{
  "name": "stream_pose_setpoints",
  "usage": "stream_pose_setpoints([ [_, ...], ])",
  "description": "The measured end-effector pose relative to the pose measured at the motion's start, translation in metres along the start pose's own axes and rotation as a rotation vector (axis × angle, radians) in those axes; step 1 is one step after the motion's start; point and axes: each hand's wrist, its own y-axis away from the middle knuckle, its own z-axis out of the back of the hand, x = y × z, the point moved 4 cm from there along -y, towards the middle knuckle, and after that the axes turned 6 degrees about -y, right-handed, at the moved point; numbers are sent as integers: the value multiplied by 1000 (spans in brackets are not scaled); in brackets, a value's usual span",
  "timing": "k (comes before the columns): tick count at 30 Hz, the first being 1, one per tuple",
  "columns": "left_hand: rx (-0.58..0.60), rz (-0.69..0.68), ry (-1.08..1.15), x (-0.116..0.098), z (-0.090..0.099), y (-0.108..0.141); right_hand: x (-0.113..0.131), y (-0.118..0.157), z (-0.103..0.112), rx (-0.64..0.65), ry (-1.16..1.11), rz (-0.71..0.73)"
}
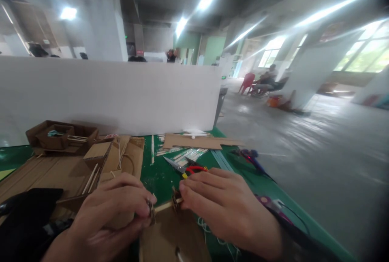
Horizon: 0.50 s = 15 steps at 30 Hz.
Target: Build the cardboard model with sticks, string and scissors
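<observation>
Over a brown cardboard piece (pixel 173 235), a thin wooden stick (pixel 164 206) runs between two small cardboard discs seen nearly edge-on. My left hand (pixel 111 211) is closed, thumb and fingers pinching the left disc (pixel 152 212). The fingers of my right hand (pixel 226 203) are closed around the stick's right end, against the right disc (pixel 175 200); the fingertips are partly hidden. Just beyond my right hand lie scissors (pixel 176 165) and red-handled pliers (pixel 196 168).
Cardboard boxes and sheets (pixel 39 173) cover the left side. Several wooden sticks (pixel 191 156) and a cardboard strip (pixel 194 141) lie at the back, before a white partition (pixel 115 96). A glue gun (pixel 251 158) rests near the green table's right edge; white string (pixel 206 229) lies below my right hand.
</observation>
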Motion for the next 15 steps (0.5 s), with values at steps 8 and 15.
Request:
stream_pose_setpoints([
  [8, -56, 33, 17, -1, -2, 2, -2, -1, 2, 18, -102, -65],
  [15, -76, 88, 2, -3, -4, 4, -4, -1, 10, 46, -241, -156],
])
